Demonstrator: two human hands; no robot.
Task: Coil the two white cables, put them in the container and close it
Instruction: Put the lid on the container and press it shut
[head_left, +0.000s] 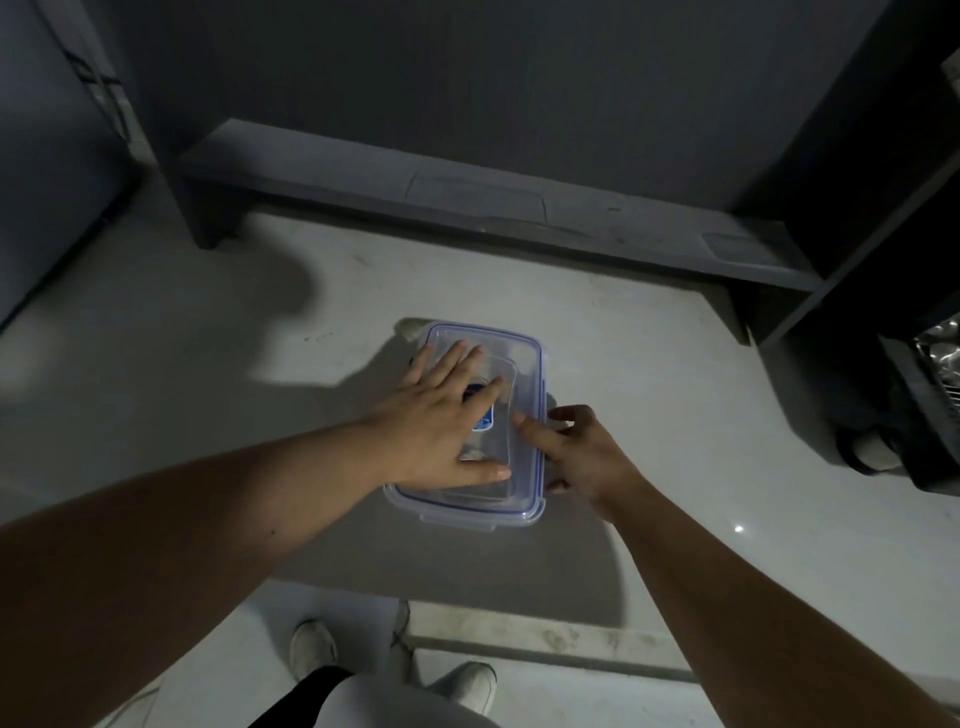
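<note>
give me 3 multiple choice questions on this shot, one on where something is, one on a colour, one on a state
1. Where does the left hand rest?
A. flat on top of the lid
B. on the shelf
C. under the table

2. What colour is the seal line around the lid's rim?
A. red
B. blue
C. green

3. What is the state of the container?
A. open, lid beside it
B. tipped on its side
C. lid on it, upright on the table

Answers: 1 A, the palm and spread fingers lie on the clear lid; 2 B, a blue line follows the rim; 3 C, the lid covers it while the right hand works at its right edge.
</note>
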